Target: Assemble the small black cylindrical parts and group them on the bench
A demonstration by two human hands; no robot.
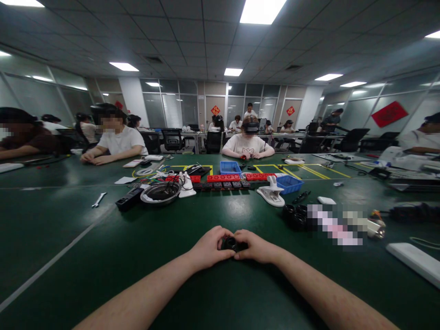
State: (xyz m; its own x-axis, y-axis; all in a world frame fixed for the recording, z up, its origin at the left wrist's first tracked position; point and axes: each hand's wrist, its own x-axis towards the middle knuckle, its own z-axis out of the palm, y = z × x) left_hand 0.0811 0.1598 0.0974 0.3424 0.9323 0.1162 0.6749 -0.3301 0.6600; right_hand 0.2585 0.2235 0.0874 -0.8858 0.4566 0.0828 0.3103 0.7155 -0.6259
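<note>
left hand [208, 247] + right hand [256, 246] pinch small round black ring part [230, 243] | smooth green table [103, 256]

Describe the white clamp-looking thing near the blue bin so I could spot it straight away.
Start at the long green table and look past the two hands, the left hand and right hand, toward its middle. Just left of the nearer blue bin lies the white clamp. It is the only white piece there with raised, beak-like handles.
</note>
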